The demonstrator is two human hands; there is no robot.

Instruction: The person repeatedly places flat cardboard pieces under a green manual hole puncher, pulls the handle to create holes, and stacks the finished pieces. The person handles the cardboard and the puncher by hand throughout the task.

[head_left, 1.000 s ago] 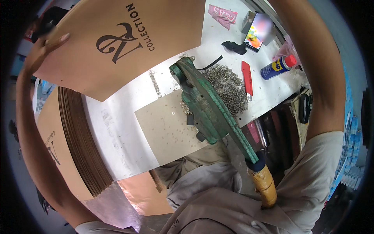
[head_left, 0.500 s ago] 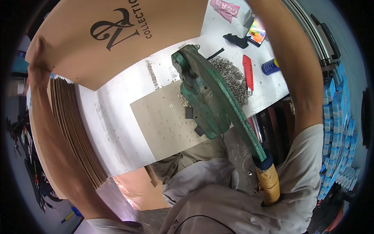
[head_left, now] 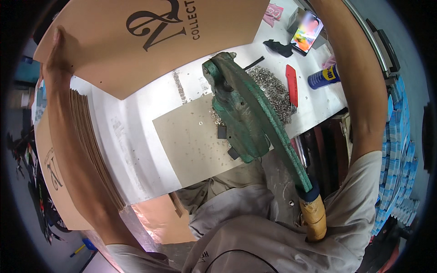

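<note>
A large brown cardboard sheet (head_left: 104, 54) with black lettering is raised over the far left of the table. My left hand (head_left: 58, 57) is closed on its left edge, thumb against the printed face, other fingers mostly hidden. Small holes show near the sheet's lower corner. My right forearm (head_left: 359, 77) reaches up past the top right edge, and that hand is out of the picture. Between my arms stands a green hand press (head_left: 241, 109) with a long lever ending in a tan wrapped handle (head_left: 314, 218); neither hand is on it.
A stack of brown sheets (head_left: 86, 127) lies beside my left forearm. Past the press are a heap of metal eyelets (head_left: 273, 91), a red cutter (head_left: 291, 84), a blue can (head_left: 323, 77) and a lit phone (head_left: 307, 34). A grey-beige board (head_left: 182, 145) lies under the press.
The cardboard sheet has shifted right and a little away, with my left hand moving along. My right forearm has moved slightly right, so more of the phone and can shows.
</note>
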